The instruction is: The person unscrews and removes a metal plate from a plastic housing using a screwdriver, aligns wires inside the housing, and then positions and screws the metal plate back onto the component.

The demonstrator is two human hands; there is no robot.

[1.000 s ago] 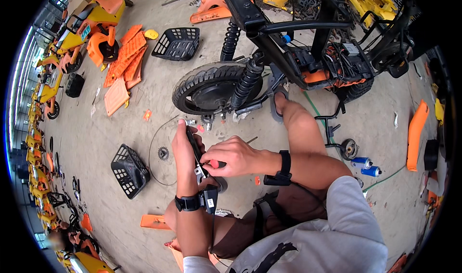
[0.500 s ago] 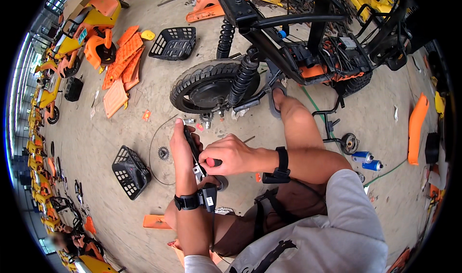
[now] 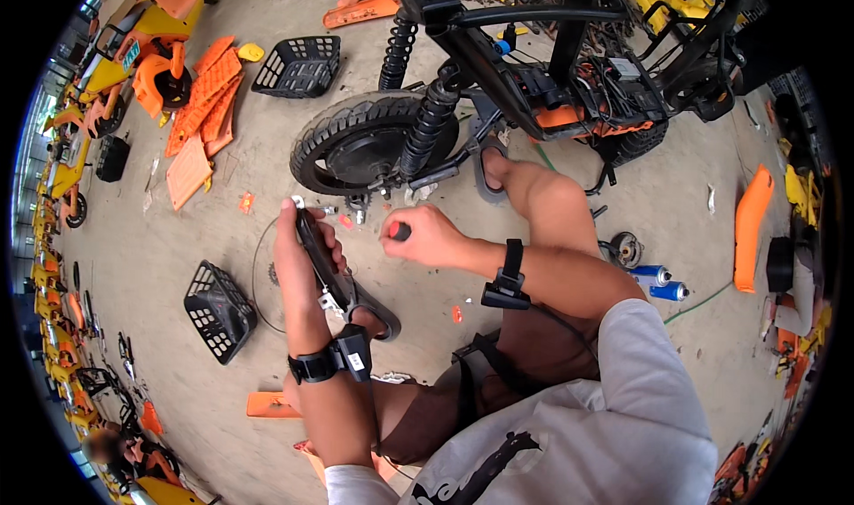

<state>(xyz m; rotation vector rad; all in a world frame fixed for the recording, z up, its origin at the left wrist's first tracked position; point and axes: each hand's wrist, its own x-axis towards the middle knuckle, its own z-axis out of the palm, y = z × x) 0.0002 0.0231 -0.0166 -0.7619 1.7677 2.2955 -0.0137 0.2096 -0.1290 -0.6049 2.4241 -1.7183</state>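
My left hand (image 3: pixel 292 254) is wrapped round a long, narrow black part (image 3: pixel 313 241). A silver metal bracket (image 3: pixel 332 301) shows at the part's near end. To the right, my right hand (image 3: pixel 429 236) is closed on a tool with a red-and-black handle (image 3: pixel 400 231). The handle's rounded end sticks out of the fist, and the rest of the tool is hidden by the hand. A gap separates the right hand from the black part. Both hands are in the air above the concrete floor, in front of the rear wheel (image 3: pixel 356 153).
A stripped black scooter frame (image 3: pixel 498 64) stands ahead. Black plastic baskets (image 3: pixel 218 314) (image 3: pixel 298 67) and orange panels (image 3: pixel 213 105) lie on the left. Blue spray cans (image 3: pixel 667 290), a round metal part (image 3: pixel 626 250) and an orange strip (image 3: pixel 754 229) are on the right.
My right hand has drawn away from the black part, rightward, with the tool still in it. The left hand keeps its hold on the part. The whole view has shifted slightly.
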